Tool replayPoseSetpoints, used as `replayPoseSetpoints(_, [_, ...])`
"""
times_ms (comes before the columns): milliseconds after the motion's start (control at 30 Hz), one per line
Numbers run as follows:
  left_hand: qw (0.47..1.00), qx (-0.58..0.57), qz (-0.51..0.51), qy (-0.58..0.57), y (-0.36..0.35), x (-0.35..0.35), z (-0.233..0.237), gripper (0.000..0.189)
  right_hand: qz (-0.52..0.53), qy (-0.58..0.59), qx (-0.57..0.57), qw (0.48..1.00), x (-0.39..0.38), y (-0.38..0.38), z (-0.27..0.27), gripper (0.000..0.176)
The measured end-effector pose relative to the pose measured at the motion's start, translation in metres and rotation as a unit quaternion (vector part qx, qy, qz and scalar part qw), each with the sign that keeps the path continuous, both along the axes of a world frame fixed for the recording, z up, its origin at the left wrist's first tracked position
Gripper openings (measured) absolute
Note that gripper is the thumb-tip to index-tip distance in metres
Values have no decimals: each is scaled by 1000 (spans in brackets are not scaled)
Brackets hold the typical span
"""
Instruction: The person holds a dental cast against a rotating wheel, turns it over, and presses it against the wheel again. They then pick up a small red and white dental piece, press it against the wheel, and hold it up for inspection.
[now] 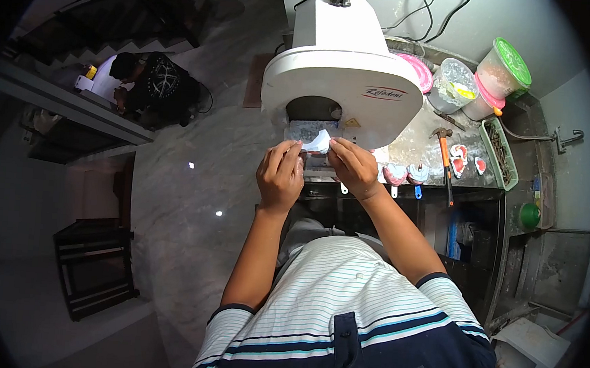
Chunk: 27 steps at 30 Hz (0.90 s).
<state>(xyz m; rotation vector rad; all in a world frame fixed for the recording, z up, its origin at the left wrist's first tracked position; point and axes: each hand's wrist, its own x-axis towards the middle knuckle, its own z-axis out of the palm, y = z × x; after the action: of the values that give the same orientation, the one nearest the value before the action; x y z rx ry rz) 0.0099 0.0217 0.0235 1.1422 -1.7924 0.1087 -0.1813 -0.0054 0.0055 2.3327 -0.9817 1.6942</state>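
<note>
A white plaster dental cast (319, 143) is held between my two hands, in front of the opening of a white model trimmer (347, 78). The fingers of my left hand (282, 176) close on its left end. My right hand (353, 166) pinches its right end. Below the cast shows the trimmer's small metal table (302, 131). To the right, dental impression trays with plaster in them, one pink-edged (395, 174) and one blue-handled (418, 173), lie along the bench edge. The cast's underside is hidden from me.
An orange-handled hammer (445, 160), red-and-white dental pieces (458, 161) and a green tray of thin items (491, 137) lie on the bench. Behind stand a grey tub (450, 92) and a green-lidded tub (505, 67). A person (158, 85) crouches at far left.
</note>
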Motion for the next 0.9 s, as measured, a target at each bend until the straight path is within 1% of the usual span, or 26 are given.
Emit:
replayPoseSetpoints(33, [1000, 0, 1, 0, 1, 0, 2, 35, -4, -8, 14, 1000, 1, 1, 2, 30])
replayPoseSetpoints(100, [999, 15, -26, 15, 2, -1, 4, 30, -6, -16, 28, 999, 3, 2, 10, 29])
replayPoseSetpoints(133, [999, 14, -25, 15, 3, -3, 1, 30, -17, -26, 53, 998, 6, 2, 15, 28])
replayPoseSetpoints(167, [976, 138, -43, 165, 5, -6, -4, 26, -28, -37, 79, 996, 8, 2, 22, 26])
replayPoseSetpoints(200, [914, 256, -60, 308, 6, -8, -7, 23, -28, -37, 79, 996, 9, 3, 31, 26])
replayPoseSetpoints(233, [830, 337, -88, 435, 6, -10, 7, 21, -12, -83, 147, 986, 11, 4, 42, 23])
replayPoseSetpoints(267, [830, 337, -86, 435, 5, -8, 9, 21, 5, -129, 215, 968, 11, 5, 50, 20])
replayPoseSetpoints(300, [766, 380, -115, 506, 2, -2, 10, 19, 24, -155, 275, 949, 10, 4, 52, 17])
replayPoseSetpoints(333, [692, 419, -143, 571, -1, 2, 12, 18, 25, -155, 273, 949, 9, 2, 52, 17])
replayPoseSetpoints(400, [690, 416, -141, 574, -4, 4, 10, 19, 47, -191, 371, 908, 9, -1, 48, 20])
replayPoseSetpoints(433, [673, 422, -142, 591, -4, 5, 12, 20, 46, -192, 370, 908, 8, -3, 45, 20])
replayPoseSetpoints(467, [654, 427, -142, 608, -3, 5, 14, 21, 56, -205, 407, 888, 9, -4, 40, 22])
replayPoseSetpoints(500, [655, 427, -142, 607, -3, 5, 17, 21, 67, -218, 444, 867, 10, -5, 39, 24])
replayPoseSetpoints(533, [655, 433, -138, 604, -2, 4, 20, 23, 68, -219, 444, 867, 11, -6, 38, 24])
replayPoseSetpoints(600, [654, 439, -134, 601, -2, 4, 22, 24, 71, -214, 482, 847, 12, -7, 38, 26])
replayPoseSetpoints(667, [639, 447, -150, 607, -2, 4, 22, 26, 77, -216, 481, 846, 14, -8, 39, 26])
replayPoseSetpoints(700, [640, 447, -149, 607, -3, 5, 21, 26, 84, -219, 481, 845, 16, -8, 41, 26])
replayPoseSetpoints(767, [610, 461, -179, 620, -6, 10, 15, 27, 82, -217, 482, 845, 16, -7, 46, 26])
replayPoseSetpoints(900, [606, 467, -186, 616, -5, 12, 15, 27, 91, -215, 482, 845, 17, -5, 57, 24])
